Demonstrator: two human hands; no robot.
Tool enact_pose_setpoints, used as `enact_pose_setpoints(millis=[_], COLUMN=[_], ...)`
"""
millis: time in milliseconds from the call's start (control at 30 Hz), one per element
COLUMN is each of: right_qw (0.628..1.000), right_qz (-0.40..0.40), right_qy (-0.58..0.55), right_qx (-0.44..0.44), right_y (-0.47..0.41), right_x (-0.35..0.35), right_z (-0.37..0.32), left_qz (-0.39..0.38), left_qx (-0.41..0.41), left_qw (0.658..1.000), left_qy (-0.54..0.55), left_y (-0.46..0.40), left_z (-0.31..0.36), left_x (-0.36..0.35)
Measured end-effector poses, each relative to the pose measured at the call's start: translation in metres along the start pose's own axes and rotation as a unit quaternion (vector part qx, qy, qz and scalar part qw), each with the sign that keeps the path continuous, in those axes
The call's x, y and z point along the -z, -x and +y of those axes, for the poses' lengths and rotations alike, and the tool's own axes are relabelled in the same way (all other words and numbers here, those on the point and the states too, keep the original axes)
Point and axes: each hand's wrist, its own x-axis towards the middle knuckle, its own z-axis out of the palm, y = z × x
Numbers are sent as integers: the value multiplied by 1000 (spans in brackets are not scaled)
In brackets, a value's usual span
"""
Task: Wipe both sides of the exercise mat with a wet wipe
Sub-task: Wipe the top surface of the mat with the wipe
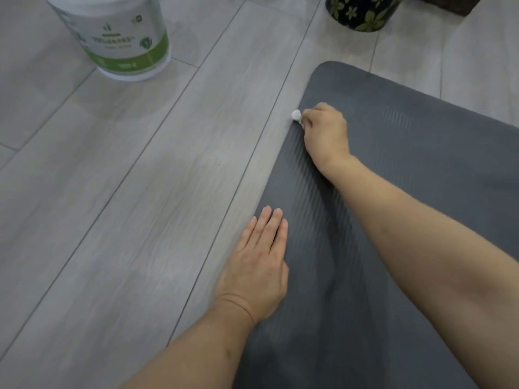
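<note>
A dark grey ribbed exercise mat [407,220] lies flat on the floor, filling the right half of the view. My right hand [325,133] grips a small bunched white wet wipe [296,115] and holds it against the mat's left edge near the far rounded corner. Only a little of the wipe shows past the fingers. My left hand [258,265] lies flat with straight fingers, pressing the mat's left edge closer to me, partly over the floor.
A white and green tub [118,37] stands on the grey wood-plank floor [126,192] at the far left. A dark pot with a green flower pattern [362,12] stands beyond the mat's far corner, beside a dark brown object [460,4] at the top right.
</note>
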Motion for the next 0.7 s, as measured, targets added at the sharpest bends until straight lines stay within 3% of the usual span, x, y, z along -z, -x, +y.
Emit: enact_pose_setpoints(millis=[67, 200, 333, 400, 533, 600, 700], right_qw=[1000, 980, 969, 981, 1000, 1000, 996], right_qz=[0, -75, -90, -47, 8, 3, -18], right_qy=[-28, -118, -83, -51, -14, -8, -47], right_qx=[13, 140, 216, 183, 4, 3, 76], right_y=[20, 110, 116, 79, 5, 9, 70], right_x=[3, 30, 34, 21, 2, 3, 23], right_z=[-12, -42, -38, -23, 15, 13, -8], left_qz=[-4, 1, -2, -10, -16, -15, -7], left_qx=[0, 5, 11, 5, 1, -1, 0], left_qw=[1000, 1000, 1000, 1000, 1000, 1000, 1000], left_qy=[-1, 4, 8, 2, -13, -13, -11], left_y=[0, -2, -2, 0, 0, -1, -1], left_z=[1, 2, 2, 1, 2, 2, 2], left_x=[1, 1, 2, 3, 4, 4, 3])
